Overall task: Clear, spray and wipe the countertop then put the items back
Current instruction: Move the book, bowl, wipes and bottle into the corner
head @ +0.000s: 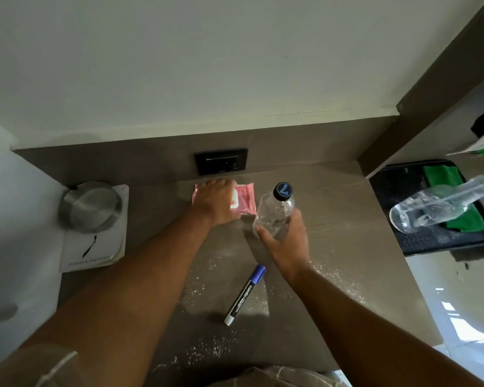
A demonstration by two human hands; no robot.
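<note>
On the brown countertop (333,219), dusted with white powder, a pink packet (246,201) lies near the back wall. My left hand (217,203) rests flat on top of it, fingers spread toward the wall; whether it grips the packet I cannot tell. My right hand (287,238) is wrapped around a clear plastic bottle (274,210) with a dark cap, standing upright just right of the packet. A blue-capped marker (245,294) lies on the counter in front of both hands. A clear spray bottle (442,203) with a green head lies over a green cloth (442,177) at the right.
A black tray (419,244) at the right holds the cloth and spray bottle. At the left, a round steel container (91,206) sits on a white book (91,252). A black wall socket (221,162) is set in the backsplash. A dark cabinet panel (419,107) rises at the right.
</note>
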